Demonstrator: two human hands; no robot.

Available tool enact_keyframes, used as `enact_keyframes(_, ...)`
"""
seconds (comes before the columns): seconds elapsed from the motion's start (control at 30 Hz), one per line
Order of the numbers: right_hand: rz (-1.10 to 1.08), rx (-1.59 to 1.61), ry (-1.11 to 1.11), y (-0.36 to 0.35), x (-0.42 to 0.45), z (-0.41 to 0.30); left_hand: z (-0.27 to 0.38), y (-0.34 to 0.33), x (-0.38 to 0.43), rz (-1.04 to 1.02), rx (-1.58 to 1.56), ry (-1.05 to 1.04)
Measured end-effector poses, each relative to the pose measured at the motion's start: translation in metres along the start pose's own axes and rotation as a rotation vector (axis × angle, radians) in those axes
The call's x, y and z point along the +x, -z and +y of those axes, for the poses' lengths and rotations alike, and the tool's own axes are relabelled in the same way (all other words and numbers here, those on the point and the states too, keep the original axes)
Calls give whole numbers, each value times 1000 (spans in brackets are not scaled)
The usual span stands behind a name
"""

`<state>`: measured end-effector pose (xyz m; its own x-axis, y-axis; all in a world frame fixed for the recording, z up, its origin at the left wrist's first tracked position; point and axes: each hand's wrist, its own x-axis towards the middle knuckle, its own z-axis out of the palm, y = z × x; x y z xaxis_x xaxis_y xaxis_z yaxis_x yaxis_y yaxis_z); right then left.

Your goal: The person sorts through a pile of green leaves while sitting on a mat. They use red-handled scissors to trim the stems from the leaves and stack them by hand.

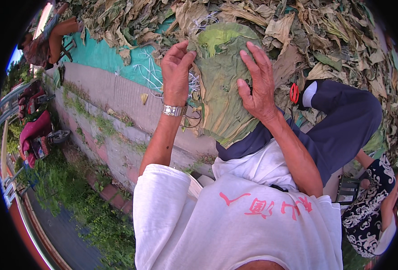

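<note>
A stack of broad, flattened green-brown leaves (pixel 226 87) lies over my lap, with a brighter yellow-green patch near its far end. My left hand (pixel 178 67) pinches the stack's left edge between thumb and finger; a metal-banded watch (pixel 174 110) is on that wrist. Spread over the right part of the leaves is my right hand (pixel 258 81), its fingers apart and resting on or just above the surface. White plastic strings (pixel 150 69) lie to the left of my left hand. Beyond both hands spreads a large heap of dried, wilted leaves (pixel 320 33).
A green sheet (pixel 117 60) lies under the heap on concrete. Red loops (pixel 294 93) sit near my shoe. One person (pixel 47 44) sits at the upper left, another (pixel 371 209) at the lower right. A low wall with weeds (pixel 97 125) runs along the left, with parked vehicles beyond.
</note>
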<state>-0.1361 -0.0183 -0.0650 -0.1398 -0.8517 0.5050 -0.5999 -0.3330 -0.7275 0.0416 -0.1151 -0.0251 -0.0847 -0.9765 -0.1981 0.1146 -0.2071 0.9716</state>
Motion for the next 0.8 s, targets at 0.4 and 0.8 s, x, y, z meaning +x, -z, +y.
enact_keyframes(0.4,-13,-11,-4,-1,-2,-1,-10,40,39,148,-191,152)
enact_keyframes(0.8,-3,4,-1,-3,-3,-1,-22,96,3,362,205,-76)
